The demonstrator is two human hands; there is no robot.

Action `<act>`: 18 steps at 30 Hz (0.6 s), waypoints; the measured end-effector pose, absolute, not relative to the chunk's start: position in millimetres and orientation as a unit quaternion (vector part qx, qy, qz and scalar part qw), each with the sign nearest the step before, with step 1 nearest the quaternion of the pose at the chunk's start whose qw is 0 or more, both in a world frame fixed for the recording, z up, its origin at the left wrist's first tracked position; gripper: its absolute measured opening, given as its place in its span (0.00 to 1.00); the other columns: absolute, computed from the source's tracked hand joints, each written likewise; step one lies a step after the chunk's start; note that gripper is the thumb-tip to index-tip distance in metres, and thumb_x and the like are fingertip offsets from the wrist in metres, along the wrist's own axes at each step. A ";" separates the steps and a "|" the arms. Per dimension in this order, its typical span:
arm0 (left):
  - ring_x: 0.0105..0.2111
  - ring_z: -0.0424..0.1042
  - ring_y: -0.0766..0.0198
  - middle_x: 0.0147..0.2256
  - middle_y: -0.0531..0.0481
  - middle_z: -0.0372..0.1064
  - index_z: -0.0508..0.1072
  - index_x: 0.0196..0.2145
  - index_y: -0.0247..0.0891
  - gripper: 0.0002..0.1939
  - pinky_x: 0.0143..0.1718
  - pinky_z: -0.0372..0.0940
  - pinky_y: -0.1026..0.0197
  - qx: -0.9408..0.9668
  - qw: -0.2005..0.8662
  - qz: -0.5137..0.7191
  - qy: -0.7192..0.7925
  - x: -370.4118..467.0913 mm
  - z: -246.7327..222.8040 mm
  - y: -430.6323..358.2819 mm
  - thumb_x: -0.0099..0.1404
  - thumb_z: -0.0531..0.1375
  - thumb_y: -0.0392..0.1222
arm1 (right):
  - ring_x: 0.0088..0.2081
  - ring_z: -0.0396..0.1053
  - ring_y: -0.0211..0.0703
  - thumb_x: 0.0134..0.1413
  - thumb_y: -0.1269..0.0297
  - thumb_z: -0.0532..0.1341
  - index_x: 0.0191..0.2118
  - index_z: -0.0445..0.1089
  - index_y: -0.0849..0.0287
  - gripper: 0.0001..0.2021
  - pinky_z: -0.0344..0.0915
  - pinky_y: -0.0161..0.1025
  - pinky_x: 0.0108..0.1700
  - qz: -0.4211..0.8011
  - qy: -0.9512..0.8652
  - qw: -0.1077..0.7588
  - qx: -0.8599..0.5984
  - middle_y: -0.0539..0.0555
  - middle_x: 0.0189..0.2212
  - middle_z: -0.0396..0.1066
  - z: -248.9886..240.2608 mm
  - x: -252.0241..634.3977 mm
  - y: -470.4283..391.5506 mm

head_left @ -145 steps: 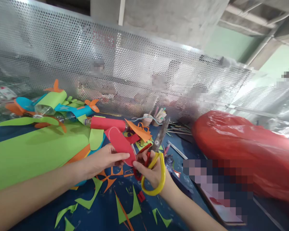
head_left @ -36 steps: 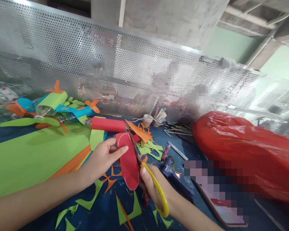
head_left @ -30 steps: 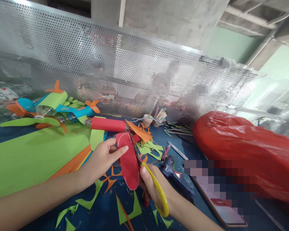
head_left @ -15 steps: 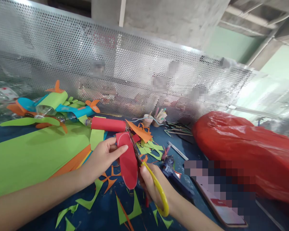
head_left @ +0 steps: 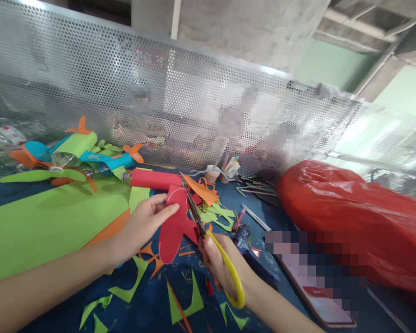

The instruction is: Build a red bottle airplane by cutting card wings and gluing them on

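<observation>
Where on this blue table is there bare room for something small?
A modest patch between the curved green scrap and notched green scrap; a narrow strip between the white pen and red bag. Crowded: around the red tube and beside the scissors.

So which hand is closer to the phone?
Right. The right hand, holding the scissors, is left of the phone; the left hand, holding red paper, is farther left.

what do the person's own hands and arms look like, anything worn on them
The left hand and right hand are both bare, with no gloves. No sleeve shows on either forearm as far as the view reaches, and no watch or bracelet shows at either wrist. No ring is visible, though some fingers are hidden.
</observation>
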State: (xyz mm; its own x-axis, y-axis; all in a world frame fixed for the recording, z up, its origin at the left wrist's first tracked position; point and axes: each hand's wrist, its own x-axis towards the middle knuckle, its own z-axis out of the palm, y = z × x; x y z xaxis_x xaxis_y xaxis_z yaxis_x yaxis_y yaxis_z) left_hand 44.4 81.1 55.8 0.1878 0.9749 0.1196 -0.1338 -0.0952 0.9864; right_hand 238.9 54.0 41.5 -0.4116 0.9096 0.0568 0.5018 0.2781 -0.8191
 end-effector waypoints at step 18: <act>0.26 0.73 0.62 0.27 0.52 0.75 0.73 0.33 0.39 0.09 0.28 0.65 0.63 0.546 0.531 0.510 0.400 35.1 51.0 92.9 0.60 0.61 0.48 | 0.15 0.50 0.31 0.55 0.35 0.43 0.22 0.52 0.56 0.28 0.45 0.31 0.16 0.405 -0.731 0.277 -0.474 0.43 0.13 0.49 42.0 239.1 56.9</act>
State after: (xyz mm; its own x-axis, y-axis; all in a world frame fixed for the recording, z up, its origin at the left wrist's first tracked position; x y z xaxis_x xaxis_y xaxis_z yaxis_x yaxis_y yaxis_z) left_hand 35.1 92.9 51.0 0.1589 0.9784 0.1324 -0.1045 -0.1167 0.9876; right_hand 239.1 56.9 42.0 -0.3969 0.9176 0.0217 0.4684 0.2228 -0.8550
